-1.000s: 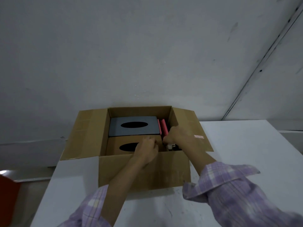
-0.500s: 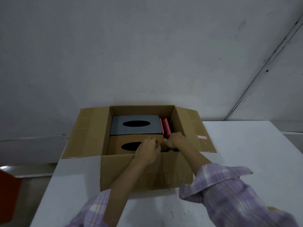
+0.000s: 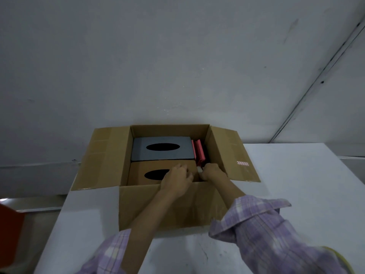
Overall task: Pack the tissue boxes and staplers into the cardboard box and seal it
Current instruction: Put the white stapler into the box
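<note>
An open cardboard box [image 3: 169, 206] stands on the white table with its side flaps spread out. Inside lie a grey tissue box [image 3: 162, 150] at the back and a brown tissue box [image 3: 146, 173] in front of it. A red stapler [image 3: 198, 151] stands on edge in the gap along the right wall. Both hands reach into the box's near right corner. My left hand [image 3: 176, 179] rests over the brown tissue box's right end. My right hand [image 3: 212, 172] is curled around a small pale object next to the stapler; most of that object is hidden.
The white table [image 3: 296, 184] extends to the right of the box. A grey wall stands close behind. A red object [image 3: 9, 234] sits off the table's left edge, low down.
My right hand has slid down and nearer, from beside the red stapler into the box's near right corner. My left hand has stayed over the brown tissue box.
</note>
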